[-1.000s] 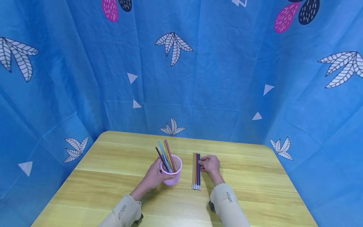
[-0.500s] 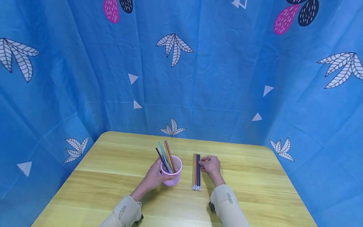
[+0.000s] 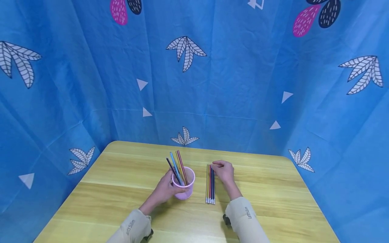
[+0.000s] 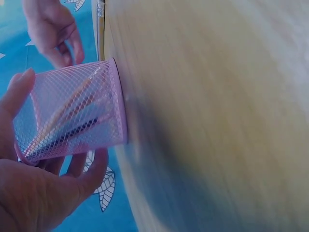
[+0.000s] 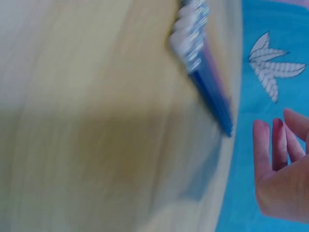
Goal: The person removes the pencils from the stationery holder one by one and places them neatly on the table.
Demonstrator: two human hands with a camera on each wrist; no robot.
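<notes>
My left hand [image 3: 165, 189] grips a pink mesh pencil cup [image 3: 183, 194] round its side, thumb and fingers on opposite sides in the left wrist view. Several pencils lean in the cup, among them a light blue one [image 3: 174, 163] and a red-striped one [image 3: 180, 162]. To the right, a row of pencils [image 3: 210, 189] lies side by side on the table, white erasers [image 5: 188, 36] toward me. My right hand [image 3: 224, 171] is over the far end of that row, its fingers loosely bent. In the right wrist view its fingers hold nothing and stand apart from the pencils.
The wooden table [image 3: 273, 195] has rounded far corners. A blue patterned curtain [image 3: 237, 84] hangs behind and on both sides of it. The cup stands a short way left of the pencil row.
My right hand has moved from the right side of the pencil row to its far end. The left hand and the cup have stayed where they were.
</notes>
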